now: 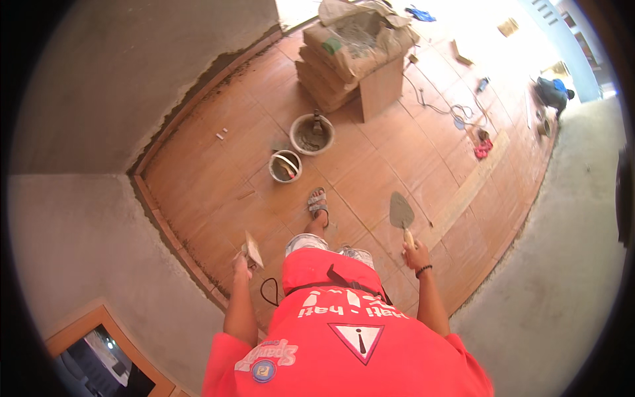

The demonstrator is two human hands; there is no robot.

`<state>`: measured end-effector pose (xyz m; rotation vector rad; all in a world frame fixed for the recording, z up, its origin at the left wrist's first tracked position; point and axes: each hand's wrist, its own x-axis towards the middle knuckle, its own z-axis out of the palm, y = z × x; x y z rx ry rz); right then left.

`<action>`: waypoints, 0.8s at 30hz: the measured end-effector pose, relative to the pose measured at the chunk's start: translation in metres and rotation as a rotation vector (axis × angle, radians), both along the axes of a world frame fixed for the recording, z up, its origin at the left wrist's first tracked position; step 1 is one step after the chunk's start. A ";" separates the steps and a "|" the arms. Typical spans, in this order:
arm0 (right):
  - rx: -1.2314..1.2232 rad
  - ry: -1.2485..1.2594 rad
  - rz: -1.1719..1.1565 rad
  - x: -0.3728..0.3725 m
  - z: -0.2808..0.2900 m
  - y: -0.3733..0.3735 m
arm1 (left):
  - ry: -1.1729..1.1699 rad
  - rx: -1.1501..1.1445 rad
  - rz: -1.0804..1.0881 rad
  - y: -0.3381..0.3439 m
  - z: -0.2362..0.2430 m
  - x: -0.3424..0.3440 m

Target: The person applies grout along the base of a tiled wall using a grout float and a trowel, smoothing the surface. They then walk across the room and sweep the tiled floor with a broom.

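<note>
Tiled floor (360,175), left hand (243,265), tool (253,251) part-hidden

Your red shirt (423,357) bears print.
White lettering (336,309) stands beyond its warning triangle (357,337), a lettered blue badge (263,371) left.

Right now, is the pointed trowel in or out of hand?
In: the right hand grips the trowel by its pale handle.

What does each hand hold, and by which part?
Right hand: a grey, leaf-shaped metal trowel, by its pale handle. Left hand: a flat, pale tool; gripped part unclear.
</note>
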<state>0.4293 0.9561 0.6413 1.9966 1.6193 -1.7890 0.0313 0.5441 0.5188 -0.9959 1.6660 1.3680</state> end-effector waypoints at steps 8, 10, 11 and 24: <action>-0.267 -0.324 -0.173 0.033 -0.038 -0.014 | 0.051 0.285 0.001 0.094 0.049 -0.052; -0.286 -0.342 -0.180 0.046 -0.044 -0.013 | 0.024 0.338 0.016 0.113 0.050 -0.061; -0.291 -0.356 -0.194 0.048 -0.041 -0.010 | 0.002 0.370 0.016 0.121 0.051 -0.061; -0.217 -0.165 0.007 -0.026 -0.002 0.079 | 0.104 0.058 -0.392 0.176 0.052 -0.042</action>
